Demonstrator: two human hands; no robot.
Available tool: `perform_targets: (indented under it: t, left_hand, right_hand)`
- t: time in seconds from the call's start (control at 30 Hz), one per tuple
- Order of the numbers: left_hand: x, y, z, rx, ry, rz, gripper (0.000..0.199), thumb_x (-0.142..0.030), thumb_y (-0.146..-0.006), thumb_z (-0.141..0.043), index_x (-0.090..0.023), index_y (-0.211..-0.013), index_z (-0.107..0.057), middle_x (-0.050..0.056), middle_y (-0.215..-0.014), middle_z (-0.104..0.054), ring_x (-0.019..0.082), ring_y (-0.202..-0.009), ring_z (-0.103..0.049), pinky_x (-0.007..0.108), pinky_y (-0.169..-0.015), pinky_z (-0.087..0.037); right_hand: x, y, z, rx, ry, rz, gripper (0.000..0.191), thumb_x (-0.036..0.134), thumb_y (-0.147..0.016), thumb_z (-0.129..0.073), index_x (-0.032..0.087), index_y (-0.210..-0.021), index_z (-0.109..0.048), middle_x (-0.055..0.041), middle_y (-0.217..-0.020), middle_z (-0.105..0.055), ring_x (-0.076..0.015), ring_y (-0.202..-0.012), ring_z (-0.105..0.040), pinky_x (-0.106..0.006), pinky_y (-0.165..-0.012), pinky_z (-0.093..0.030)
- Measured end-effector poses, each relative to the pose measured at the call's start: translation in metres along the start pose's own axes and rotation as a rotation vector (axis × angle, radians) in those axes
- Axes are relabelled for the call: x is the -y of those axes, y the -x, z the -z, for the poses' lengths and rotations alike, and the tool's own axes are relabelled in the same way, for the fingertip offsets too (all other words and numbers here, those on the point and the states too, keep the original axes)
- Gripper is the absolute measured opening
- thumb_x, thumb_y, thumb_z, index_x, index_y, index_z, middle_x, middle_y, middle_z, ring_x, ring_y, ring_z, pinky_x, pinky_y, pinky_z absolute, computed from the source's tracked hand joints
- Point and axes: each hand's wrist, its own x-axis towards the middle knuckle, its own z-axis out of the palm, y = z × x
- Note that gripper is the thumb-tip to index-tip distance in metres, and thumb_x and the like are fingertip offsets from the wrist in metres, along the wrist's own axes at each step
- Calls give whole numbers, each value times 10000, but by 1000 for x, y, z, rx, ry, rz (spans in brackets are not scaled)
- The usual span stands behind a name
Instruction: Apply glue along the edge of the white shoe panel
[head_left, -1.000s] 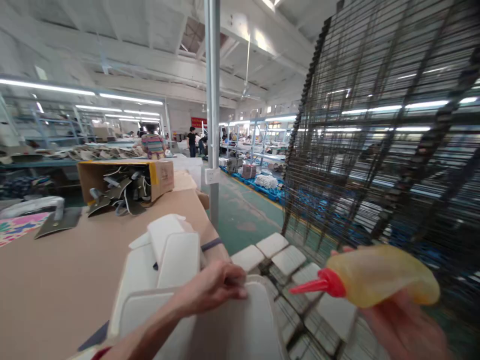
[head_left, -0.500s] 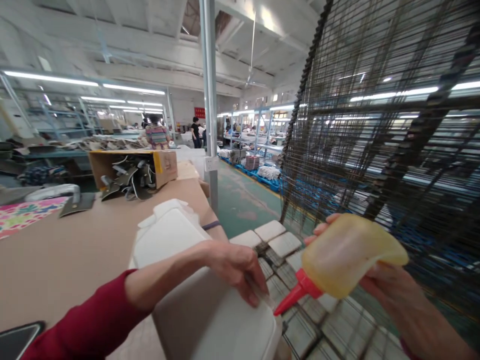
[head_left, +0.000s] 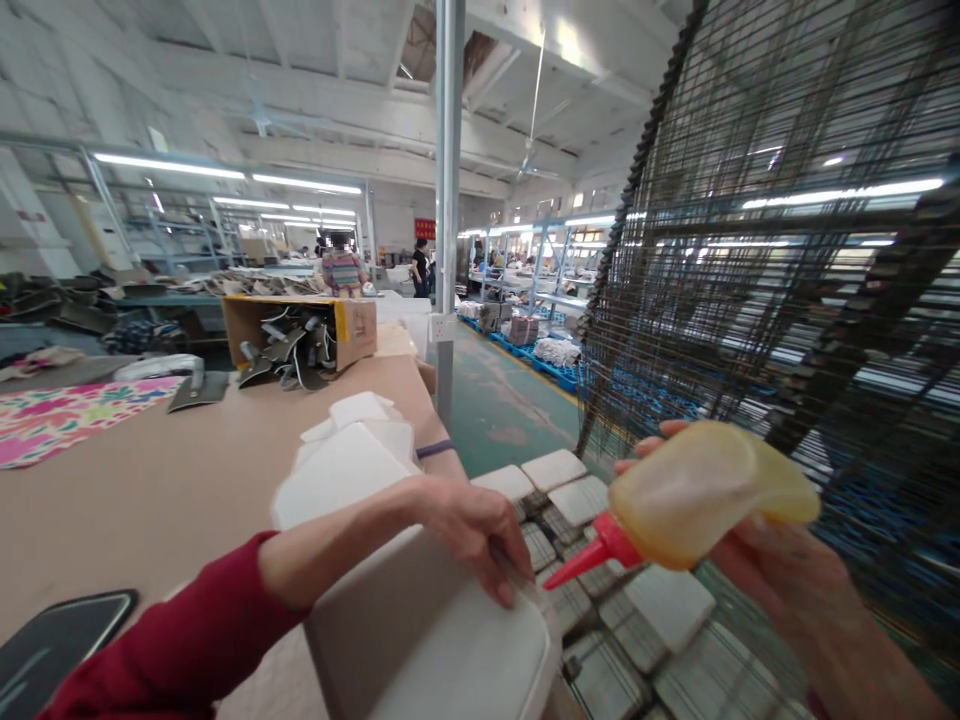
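My left hand is closed on the rounded edge of a stack of white panels, which stick out past the table edge. In my right hand is a yellowish squeeze bottle, tilted down to the left, its fingers wrapped round the soft body. The bottle's red nozzle points at the rim of the panels, its tip close to my left fingertips. Whether the tip touches the rim I cannot tell. More white panels lie fanned out on the table behind my left forearm.
On the brown table lie a cardboard box of dark flaps and a floral cloth. White pieces rest on a wire rack below. Tall wire racks stand at right. A post rises beyond the table; a person stands farther back.
The view has turned left, so the surroundings sit farther right. The nozzle tip has moved up along the panels' rim and the bottle lies flatter. Both hands keep their hold.
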Motion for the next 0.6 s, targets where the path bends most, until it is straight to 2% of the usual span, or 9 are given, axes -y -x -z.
perform_targets:
  t: [0.17,0.3,0.47,0.6]
  left_hand:
    - [7,4,6,-23,36,37,545,-597,-570,-893,-121,-812,-783,5,-759,-736,205,-790,-639,229,-714,-510]
    - [8,6,9,-57,38,36,511,-557,-573,-908,-119,-808,-790,-5,-749,-737,184,-746,-631,223,-698,-515]
    - [10,8,12,-64,56,24,502,-514,-558,-928,-113,-831,-802,13,-817,-765,212,-819,-656,232,-718,-541]
    - [13,9,13,-59,74,25,500,-493,-553,-935,-116,-856,-809,19,-873,-777,235,-878,-679,247,-773,-558]
  right_hand:
    - [1,-5,-2,50,-27,-37,705,488,-645,-948,309,-1271,-678,-96,-1188,-709,-353,-1122,-653,-430,-945,-549]
    - [-1,-11,-6,124,-8,-46,693,484,-651,-949,331,-1270,-678,-107,-1204,-702,-361,-1082,-672,-457,-924,-553]
    - [-7,-18,-4,231,18,-52,591,484,-747,-878,313,-1271,-665,-140,-1226,-683,-424,-1139,-634,-597,-958,-524]
    - [-13,-19,-4,208,10,-68,539,481,-742,-874,312,-1216,-681,-127,-1226,-686,-393,-1147,-637,-560,-995,-513]
